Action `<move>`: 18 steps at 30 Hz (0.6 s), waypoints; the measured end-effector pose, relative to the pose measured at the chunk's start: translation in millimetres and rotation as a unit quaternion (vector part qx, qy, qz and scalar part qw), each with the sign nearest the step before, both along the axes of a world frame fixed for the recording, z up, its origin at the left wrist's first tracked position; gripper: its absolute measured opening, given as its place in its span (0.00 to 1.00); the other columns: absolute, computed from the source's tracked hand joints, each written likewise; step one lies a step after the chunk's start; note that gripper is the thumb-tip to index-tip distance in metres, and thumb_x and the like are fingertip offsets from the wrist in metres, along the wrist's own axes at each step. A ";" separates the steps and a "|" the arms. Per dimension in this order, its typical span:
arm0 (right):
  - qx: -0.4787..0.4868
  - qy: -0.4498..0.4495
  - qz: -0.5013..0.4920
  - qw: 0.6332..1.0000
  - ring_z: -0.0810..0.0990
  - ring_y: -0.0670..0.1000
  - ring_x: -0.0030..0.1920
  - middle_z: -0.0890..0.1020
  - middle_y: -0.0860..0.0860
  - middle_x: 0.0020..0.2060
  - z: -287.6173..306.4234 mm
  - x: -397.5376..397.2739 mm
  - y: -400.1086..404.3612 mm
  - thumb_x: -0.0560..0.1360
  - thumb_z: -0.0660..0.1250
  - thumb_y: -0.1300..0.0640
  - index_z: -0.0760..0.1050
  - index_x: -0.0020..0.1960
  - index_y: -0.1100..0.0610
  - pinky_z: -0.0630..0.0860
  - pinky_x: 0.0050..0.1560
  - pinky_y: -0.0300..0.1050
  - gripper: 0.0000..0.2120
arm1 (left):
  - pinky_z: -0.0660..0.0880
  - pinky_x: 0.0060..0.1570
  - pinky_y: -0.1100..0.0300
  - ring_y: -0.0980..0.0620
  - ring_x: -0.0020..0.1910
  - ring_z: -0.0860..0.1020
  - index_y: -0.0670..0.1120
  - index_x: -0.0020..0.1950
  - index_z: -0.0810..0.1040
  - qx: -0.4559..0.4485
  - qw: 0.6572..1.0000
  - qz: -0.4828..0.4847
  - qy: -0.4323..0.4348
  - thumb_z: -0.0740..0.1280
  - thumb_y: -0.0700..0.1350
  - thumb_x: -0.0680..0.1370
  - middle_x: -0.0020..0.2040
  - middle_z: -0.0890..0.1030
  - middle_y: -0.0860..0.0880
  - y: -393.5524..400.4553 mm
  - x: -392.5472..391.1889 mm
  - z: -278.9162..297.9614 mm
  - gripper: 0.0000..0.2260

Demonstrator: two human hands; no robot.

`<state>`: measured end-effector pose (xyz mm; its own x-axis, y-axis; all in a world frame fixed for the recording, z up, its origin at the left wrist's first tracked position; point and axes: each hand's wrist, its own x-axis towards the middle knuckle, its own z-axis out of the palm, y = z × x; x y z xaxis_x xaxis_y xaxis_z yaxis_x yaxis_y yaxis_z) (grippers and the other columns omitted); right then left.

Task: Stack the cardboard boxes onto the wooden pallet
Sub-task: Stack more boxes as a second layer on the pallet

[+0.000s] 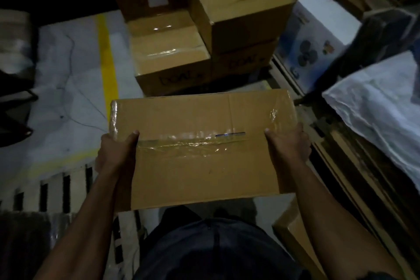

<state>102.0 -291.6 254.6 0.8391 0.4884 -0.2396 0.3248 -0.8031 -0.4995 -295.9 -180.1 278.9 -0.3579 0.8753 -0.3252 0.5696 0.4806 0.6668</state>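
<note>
Where the head view centres, a flat brown cardboard box (200, 145) sealed along its top seam with wrinkled clear tape is carried by both hands: the left hand (116, 152) grips its left edge, the right hand (288, 145) its right edge, thumbs on top. Above it, toward the upper middle of the frame, taped stacked boxes (200, 29) stand beside a yellow floor line (108, 61). A slatted wooden pallet (68, 191) shows at lower left.
</note>
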 end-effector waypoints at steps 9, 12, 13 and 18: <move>0.024 0.005 0.098 0.995 0.66 0.65 0.72 0.67 0.62 0.73 -1.2 -29.0 172.3 0.65 0.73 0.31 0.51 0.79 0.49 0.65 0.70 0.66 0.52 | 0.74 0.58 0.39 0.37 0.53 0.78 0.50 0.63 0.70 -0.016 0.994 0.106 0.003 0.67 0.72 0.67 0.56 0.79 0.44 98.3 -41.2 -4.7 0.35; 0.014 0.002 0.112 0.994 0.66 0.66 0.71 0.67 0.63 0.72 -5.6 -50.5 231.9 0.67 0.74 0.33 0.51 0.79 0.50 0.64 0.71 0.63 0.52 | 0.75 0.57 0.38 0.37 0.51 0.79 0.51 0.59 0.69 -0.023 0.993 0.120 -0.003 0.66 0.75 0.63 0.55 0.79 0.44 148.1 -66.4 -17.7 0.36; 0.011 0.000 0.117 0.993 0.66 0.65 0.71 0.67 0.63 0.72 -7.7 -57.8 249.6 0.67 0.74 0.33 0.51 0.79 0.51 0.63 0.71 0.62 0.52 | 0.75 0.57 0.37 0.37 0.51 0.79 0.51 0.59 0.69 -0.024 0.993 0.120 -0.005 0.65 0.76 0.62 0.55 0.79 0.44 164.2 -74.0 -21.2 0.37; -0.006 0.014 0.115 0.993 0.67 0.66 0.71 0.67 0.64 0.71 -10.2 -97.9 347.1 0.67 0.74 0.32 0.52 0.79 0.53 0.64 0.71 0.61 0.51 | 0.73 0.59 0.38 0.36 0.54 0.77 0.49 0.63 0.68 -0.041 0.993 0.110 0.021 0.65 0.74 0.65 0.58 0.78 0.42 260.1 -115.1 -23.1 0.38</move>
<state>4.1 55.5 244.4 0.6992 0.6626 -0.2685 0.4861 -0.7159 -0.5012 -411.0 80.0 255.8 -0.5528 0.7452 -0.3730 0.4709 0.6486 0.5979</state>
